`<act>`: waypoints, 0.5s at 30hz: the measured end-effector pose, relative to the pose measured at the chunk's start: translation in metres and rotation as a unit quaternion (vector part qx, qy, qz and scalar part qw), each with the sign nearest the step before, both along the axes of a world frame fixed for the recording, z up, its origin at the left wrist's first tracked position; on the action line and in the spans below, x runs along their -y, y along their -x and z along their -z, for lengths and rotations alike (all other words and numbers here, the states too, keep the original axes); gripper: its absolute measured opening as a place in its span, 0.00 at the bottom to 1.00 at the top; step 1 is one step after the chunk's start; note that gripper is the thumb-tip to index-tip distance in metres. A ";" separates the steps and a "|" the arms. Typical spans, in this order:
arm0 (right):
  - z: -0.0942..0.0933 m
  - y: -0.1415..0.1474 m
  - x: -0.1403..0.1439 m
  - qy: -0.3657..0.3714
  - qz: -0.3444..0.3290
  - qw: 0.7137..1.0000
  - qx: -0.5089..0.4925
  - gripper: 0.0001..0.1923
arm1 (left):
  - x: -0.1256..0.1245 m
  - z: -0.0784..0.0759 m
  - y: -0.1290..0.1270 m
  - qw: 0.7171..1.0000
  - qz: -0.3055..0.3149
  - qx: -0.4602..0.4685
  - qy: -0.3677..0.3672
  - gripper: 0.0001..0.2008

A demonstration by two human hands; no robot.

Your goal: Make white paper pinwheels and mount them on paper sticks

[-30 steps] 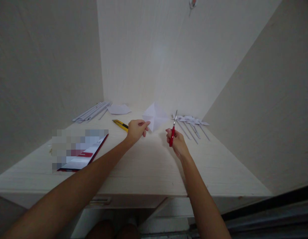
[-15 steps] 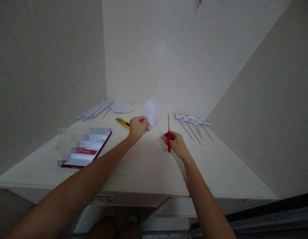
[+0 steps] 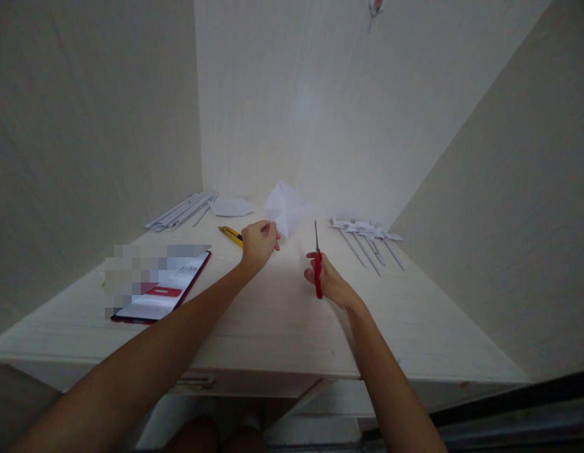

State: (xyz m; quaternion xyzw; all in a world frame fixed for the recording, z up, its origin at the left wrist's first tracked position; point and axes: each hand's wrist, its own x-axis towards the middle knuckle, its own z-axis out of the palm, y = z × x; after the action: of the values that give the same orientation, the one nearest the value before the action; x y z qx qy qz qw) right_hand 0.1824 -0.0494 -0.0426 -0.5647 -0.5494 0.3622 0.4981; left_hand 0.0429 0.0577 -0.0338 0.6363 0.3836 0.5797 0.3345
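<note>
My left hand (image 3: 258, 244) pinches folded white paper (image 3: 286, 208) at its lower corner, above bench (image 3: 282, 314). My right hand (image 3: 325, 280) grips red scissors (image 3: 317, 264), blades up, closed. Yellow cutter (image 3: 231, 234) just left of the left hand.

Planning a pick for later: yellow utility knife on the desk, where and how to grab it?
Probably across the middle of the yellow utility knife, from above. It lies flat on the desk, long and narrow, angled, its near end just beside the left hand; fingers close across its width.

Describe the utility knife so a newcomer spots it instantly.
On the pale desk, look toward the back, just left of the left hand pinching the folded white paper. The utility knife lies flat there: it is the only yellow thing among white paper pieces.
</note>
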 end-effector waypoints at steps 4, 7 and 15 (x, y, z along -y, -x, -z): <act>0.000 0.001 0.004 0.078 -0.131 0.987 -0.055 0.33 | 0.005 -0.004 0.001 0.999 0.015 0.030 -0.012 0.14; -0.002 0.002 0.006 0.109 -0.171 0.976 -0.078 0.37 | 0.009 -0.006 0.000 0.998 0.037 0.059 -0.003 0.13; -0.003 0.006 0.008 0.113 -0.181 0.975 -0.070 0.35 | 0.017 -0.011 -0.007 0.988 0.090 0.112 0.054 0.11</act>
State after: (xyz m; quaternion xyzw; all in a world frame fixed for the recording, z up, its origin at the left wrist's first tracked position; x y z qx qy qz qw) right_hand 0.1767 -0.0574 -0.0393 -0.4822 -0.5618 0.5444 0.3942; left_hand 0.0501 0.0411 -0.0229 0.5804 0.3161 0.5932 0.4596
